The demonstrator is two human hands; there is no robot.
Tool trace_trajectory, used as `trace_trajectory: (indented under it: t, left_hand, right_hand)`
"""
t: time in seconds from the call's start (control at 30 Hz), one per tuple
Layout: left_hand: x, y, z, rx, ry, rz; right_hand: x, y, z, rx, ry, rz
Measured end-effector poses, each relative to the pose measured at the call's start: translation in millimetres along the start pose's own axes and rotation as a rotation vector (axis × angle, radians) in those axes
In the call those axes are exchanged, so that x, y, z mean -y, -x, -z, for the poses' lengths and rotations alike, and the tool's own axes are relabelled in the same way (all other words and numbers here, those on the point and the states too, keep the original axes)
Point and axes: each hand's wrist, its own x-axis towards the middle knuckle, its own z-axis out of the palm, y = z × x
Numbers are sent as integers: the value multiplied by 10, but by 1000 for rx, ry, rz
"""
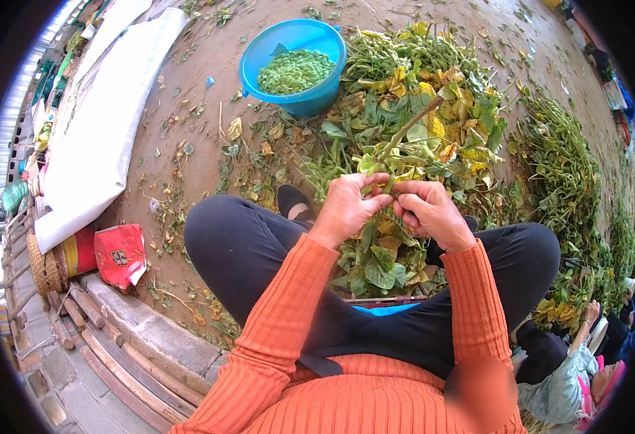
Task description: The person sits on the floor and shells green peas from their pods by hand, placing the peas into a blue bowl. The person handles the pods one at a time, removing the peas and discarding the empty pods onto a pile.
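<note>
My left hand (347,203) grips a soybean stalk (410,126) between thumb and fingers, close to a green pod (388,183). Beside it, fingertips almost meeting, my right hand (430,206) pinches at the stalk's lower part; the exact bit between its fingers is too small to make out. The bare brown end of the stalk points up and away from me. Under and beyond both hands spreads a heap of soybean plants (385,268) with green and yellowing leaves, lying between my knees and on the ground ahead.
A blue plastic tub (317,103) holding green pods or beans (295,71) stands ahead. White sheeting (106,125) and a torn red bag (119,255) lie left, near wooden poles (133,374). More cut plants (561,146) are piled right. Another person (558,388) sits at lower right.
</note>
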Motion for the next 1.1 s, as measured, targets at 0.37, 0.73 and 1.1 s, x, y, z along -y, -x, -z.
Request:
trace_trajectory:
  t: [0.37, 0.73, 1.1]
  left_hand:
    - [121, -13, 0, 10, -65, -38]
    - [270, -34, -93, -73, -2, -46]
    - [223, -51, -83, 84, 641, 363]
  right_hand:
    - [-96, -52, -12, -21, 268, 193]
    - [-87, -43, 13, -27, 520, 342]
    - [-98, -75, 65, -156, 412, 274]
